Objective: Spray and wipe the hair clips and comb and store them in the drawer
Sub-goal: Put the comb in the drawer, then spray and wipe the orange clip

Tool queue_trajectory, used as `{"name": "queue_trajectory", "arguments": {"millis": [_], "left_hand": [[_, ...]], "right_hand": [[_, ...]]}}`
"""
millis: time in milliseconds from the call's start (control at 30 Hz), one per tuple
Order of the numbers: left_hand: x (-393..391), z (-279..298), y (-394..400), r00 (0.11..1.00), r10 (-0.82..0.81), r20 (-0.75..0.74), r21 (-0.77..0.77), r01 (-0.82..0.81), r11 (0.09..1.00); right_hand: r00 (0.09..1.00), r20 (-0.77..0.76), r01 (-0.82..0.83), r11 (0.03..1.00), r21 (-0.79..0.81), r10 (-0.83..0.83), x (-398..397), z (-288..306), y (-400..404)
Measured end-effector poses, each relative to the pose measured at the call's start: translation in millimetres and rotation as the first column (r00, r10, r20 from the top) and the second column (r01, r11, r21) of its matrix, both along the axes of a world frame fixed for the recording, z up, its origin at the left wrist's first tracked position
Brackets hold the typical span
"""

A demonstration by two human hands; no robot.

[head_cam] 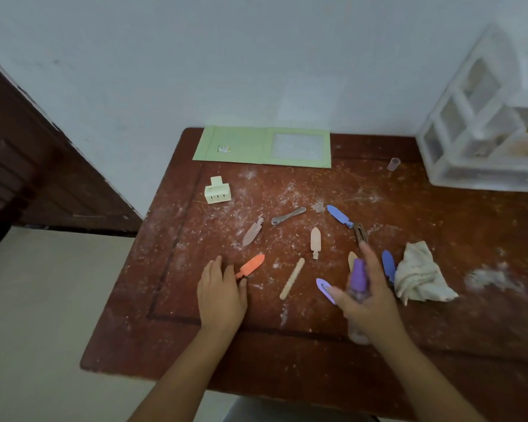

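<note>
My left hand [223,287] rests on the dusty table [439,345], fingers relaxed, fingertips touching the near end of the orange hair clip [250,266]. The clip's long axis runs from that hand up to the far right. More clips lie scattered toward the right. My right hand [368,292] grips the purple spray bottle [358,277]; my left is much nearer the orange clip.

Open room along the near table [256,354] edge. Crowded in the middle: scattered hair clips [315,242] lying near each other, rag [419,277] at right. Blocked at far right by drawer unit [476,129]; green folder [262,146] against the wall.
</note>
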State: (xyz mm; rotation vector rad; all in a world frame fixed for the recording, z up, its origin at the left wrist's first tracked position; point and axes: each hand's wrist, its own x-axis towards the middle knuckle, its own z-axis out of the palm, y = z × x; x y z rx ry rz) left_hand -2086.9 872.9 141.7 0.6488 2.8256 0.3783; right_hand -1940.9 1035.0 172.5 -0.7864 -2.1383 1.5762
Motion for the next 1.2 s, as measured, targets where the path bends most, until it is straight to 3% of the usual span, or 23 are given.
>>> {"name": "queue_trajectory", "arguments": {"millis": [100,233,333,433,633,733,967,1100,1200], "left_hand": [[-1.6,1.4,-0.4,0.999,-0.036,0.003,-0.013,0.036,0.999],[-5.0,3.4,-1.3,0.998,-0.068,0.0,-0.016,0.068,0.998],[-4.7,8.8,-3.3,0.999,-0.015,0.046,0.108,0.01,0.994],[-3.6,16.5,-4.9,0.977,0.072,0.2,0.251,-0.122,0.96],[-1.5,21.0,-4.7,0.825,0.191,0.532,0.366,-0.427,0.827],[1.3,24.3,-5.1,0.742,0.169,0.649,0.391,-0.516,0.762],[6.9,26.2,-10.4,0.596,0.114,0.795,0.378,-0.634,0.675],[12.2,28.6,-12.1,0.523,0.123,0.843,0.344,-0.701,0.625],[17.9,29.3,-13.5,0.478,0.111,0.871,0.329,-0.735,0.593]], "right_hand": [[0.995,-0.095,0.033,0.975,0.222,-0.012,6.1,-23.3,-18.4],[0.993,-0.096,0.097,0.903,0.419,-0.062,13.1,-39.7,-28.0],[0.985,-0.165,0.115,0.901,0.419,-0.049,19.6,-44.3,-31.3],[0.977,-0.196,0.154,0.922,0.355,-0.087,25.7,-48.0,-34.7],[0.994,-0.086,0.094,0.915,0.392,-0.065,21.1,-36.1,-40.5],[0.998,-0.06,0.021,0.917,0.399,0.004,17.3,-31.2,-38.8],[0.997,-0.017,0.072,0.927,0.368,-0.071,18.7,-37.4,-32.6],[0.999,0.017,0.021,0.875,0.483,-0.033,15.9,-37.8,-32.2],[0.996,-0.017,-0.069,0.915,0.398,0.082,15.0,-34.7,-28.8]]}}
